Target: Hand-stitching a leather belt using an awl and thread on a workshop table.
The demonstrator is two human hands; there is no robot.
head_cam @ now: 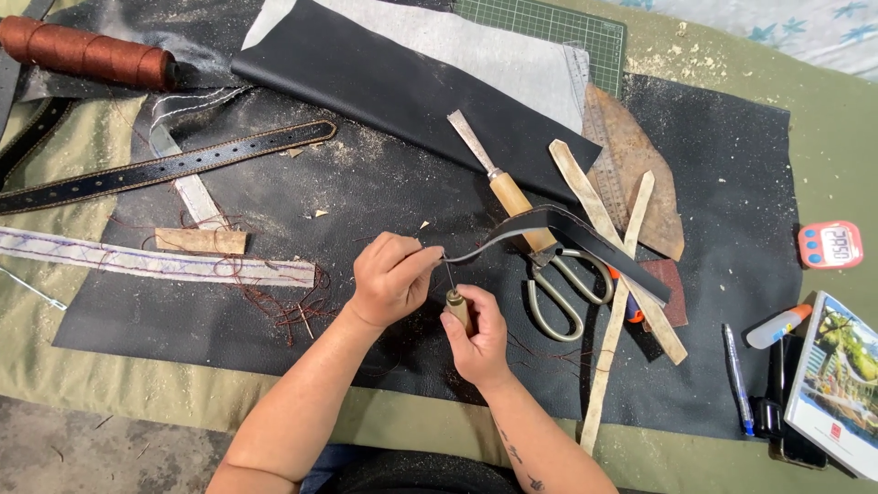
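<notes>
Black leather strap (pixel 558 233) — head view: one end is pinched shut in the left hand (pixel 391 279), the rest arching right over the scissors (pixel 562 288). It is judged light, pliable, slightly springy — best held close to the worked end. A wooden-handled awl (pixel 456 304) is gripped closed in the right hand (pixel 477 337), point up at the strap.

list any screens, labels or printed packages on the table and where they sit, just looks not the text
Timer: right edge of the table, small rounded pink-orange case with a pale digital screen.
Booklet: lower right corner, glossy cover with a palm and sky picture, white margin, small red mark.
Glue bottle: left of the booklet, lying down, clear with orange cap.
</notes>
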